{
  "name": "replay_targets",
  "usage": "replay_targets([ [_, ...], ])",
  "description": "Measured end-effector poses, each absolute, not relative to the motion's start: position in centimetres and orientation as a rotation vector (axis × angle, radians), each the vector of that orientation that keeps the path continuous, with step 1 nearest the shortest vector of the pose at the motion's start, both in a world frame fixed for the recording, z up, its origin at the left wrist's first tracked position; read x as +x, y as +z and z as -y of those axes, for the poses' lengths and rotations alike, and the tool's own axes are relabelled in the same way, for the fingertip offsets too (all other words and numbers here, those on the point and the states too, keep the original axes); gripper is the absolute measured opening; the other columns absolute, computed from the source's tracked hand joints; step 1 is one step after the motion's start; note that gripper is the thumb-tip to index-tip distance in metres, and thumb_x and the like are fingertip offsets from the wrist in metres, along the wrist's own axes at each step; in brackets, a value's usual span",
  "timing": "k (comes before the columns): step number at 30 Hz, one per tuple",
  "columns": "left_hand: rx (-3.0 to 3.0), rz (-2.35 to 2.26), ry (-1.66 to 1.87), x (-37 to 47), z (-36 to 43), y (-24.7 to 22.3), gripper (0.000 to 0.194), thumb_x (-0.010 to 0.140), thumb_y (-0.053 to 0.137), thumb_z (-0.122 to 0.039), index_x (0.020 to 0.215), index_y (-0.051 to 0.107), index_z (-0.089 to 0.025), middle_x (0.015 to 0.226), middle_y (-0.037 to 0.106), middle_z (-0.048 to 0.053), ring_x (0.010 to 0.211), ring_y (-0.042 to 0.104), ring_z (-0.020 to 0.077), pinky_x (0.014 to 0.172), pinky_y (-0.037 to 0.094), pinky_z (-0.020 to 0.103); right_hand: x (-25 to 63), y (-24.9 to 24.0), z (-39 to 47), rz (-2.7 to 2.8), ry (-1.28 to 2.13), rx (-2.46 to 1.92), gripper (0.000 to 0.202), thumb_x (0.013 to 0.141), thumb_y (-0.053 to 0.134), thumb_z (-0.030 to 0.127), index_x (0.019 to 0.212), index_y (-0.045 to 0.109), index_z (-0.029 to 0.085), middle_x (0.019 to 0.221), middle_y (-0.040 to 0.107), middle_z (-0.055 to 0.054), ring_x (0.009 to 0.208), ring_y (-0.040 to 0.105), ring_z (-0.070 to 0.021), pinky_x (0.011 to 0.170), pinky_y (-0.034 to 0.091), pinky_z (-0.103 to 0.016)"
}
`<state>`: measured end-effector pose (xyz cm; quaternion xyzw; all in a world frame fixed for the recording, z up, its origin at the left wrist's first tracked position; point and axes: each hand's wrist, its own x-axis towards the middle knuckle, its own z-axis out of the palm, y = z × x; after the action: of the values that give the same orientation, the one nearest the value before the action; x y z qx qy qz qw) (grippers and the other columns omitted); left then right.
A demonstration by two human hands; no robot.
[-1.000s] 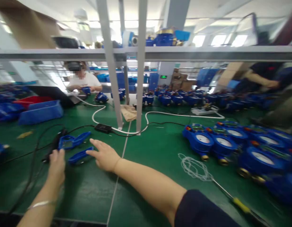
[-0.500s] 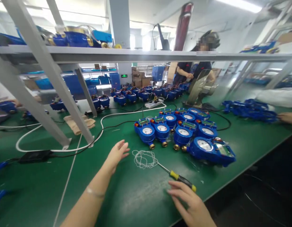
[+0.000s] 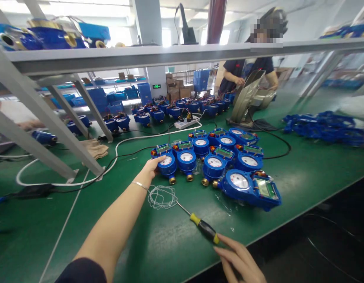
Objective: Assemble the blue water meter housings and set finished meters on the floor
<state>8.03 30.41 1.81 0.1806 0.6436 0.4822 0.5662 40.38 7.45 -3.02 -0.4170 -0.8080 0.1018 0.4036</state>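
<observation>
At the left end of a cluster of blue water meters, my left hand grips one water meter, thumb over its dial rim and the other fingers mostly hidden. A second water meter sits close beside it. My right hand is open, fingers apart, its fingertips at the yellow butt of a black-and-yellow screwdriver; whether they touch it I cannot tell. The screwdriver lies on the green table, its tip by a loose coil of thin clear wire. Nearest the table edge, a larger-looking meter lies turned sideways.
Grey shelf posts stand at the left, and a shelf beam crosses overhead. A white cable and a power strip lie behind the meters. Blue parts are heaped at right. A person works beyond a beige machine.
My left hand has reached forward and right, from beside the wire coil to the leftmost meter. My right hand is closer to the screwdriver's end. The camera view has shifted.
</observation>
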Motion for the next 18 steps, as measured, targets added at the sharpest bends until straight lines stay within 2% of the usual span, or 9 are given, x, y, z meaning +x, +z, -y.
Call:
replay_targets([
  [5, 0.336, -1.527, 1.248, 7.4, -29.6, 1.9, 0.027, 0.092, 0.064, -0.031, 0.113, 0.062, -0.013, 0.109, 0.067, 0.008, 0.090, 0.066, 0.0179, 0.078, 0.059, 0.036, 39.6, -2.3, -7.3, 2.005, 0.306, -1.008, 0.022, 0.091, 0.059, 0.014, 0.106, 0.072, 0.024, 0.115, 0.071, -0.010, 0.105, 0.070, -0.0211, 0.087, 0.061, -0.031],
  [9, 0.320, -1.516, 1.348, 5.4, -26.3, 3.7, 0.025, 0.090, 0.067, -0.029, 0.108, 0.066, -0.012, 0.095, 0.072, 0.006, 0.077, 0.069, 0.0165, 0.074, 0.059, 0.035, 39.4, -2.4, -6.5, 1.994, 0.314, -1.019, 0.024, 0.091, 0.059, 0.013, 0.109, 0.070, 0.024, 0.119, 0.067, -0.010, 0.109, 0.067, -0.0219, 0.088, 0.060, -0.033],
  [12, 0.370, -1.479, 1.419, 3.6, -21.2, 5.9, 0.023, 0.082, 0.073, -0.022, 0.103, 0.070, -0.013, 0.086, 0.076, 0.005, 0.067, 0.070, 0.0161, 0.068, 0.060, 0.029, 38.6, -2.5, -6.8, 1.990, 0.251, -1.085, 0.023, 0.092, 0.059, 0.015, 0.111, 0.069, 0.024, 0.125, 0.063, -0.011, 0.114, 0.063, -0.0252, 0.093, 0.058, -0.040],
  [15, 0.421, -1.492, 1.432, 2.5, -14.6, 7.6, 0.029, 0.073, 0.077, -0.013, 0.102, 0.071, -0.012, 0.087, 0.077, 0.007, 0.066, 0.071, 0.0164, 0.062, 0.060, 0.024, 37.0, -3.0, -8.1, 2.076, 0.145, -1.206, 0.029, 0.093, 0.059, 0.024, 0.121, 0.064, 0.022, 0.135, 0.057, -0.015, 0.121, 0.056, -0.0318, 0.098, 0.053, -0.051],
  [18, 0.393, -1.559, 1.382, 2.3, -8.3, 7.7, 0.039, 0.068, 0.079, -0.010, 0.105, 0.070, -0.011, 0.090, 0.077, 0.010, 0.066, 0.072, 0.0186, 0.060, 0.061, 0.025, 35.4, -3.7, -9.8, 2.214, 0.101, -1.320, 0.036, 0.095, 0.057, 0.029, 0.129, 0.058, 0.018, 0.120, 0.062, -0.015, 0.108, 0.059, -0.0308, 0.091, 0.054, -0.049],
])
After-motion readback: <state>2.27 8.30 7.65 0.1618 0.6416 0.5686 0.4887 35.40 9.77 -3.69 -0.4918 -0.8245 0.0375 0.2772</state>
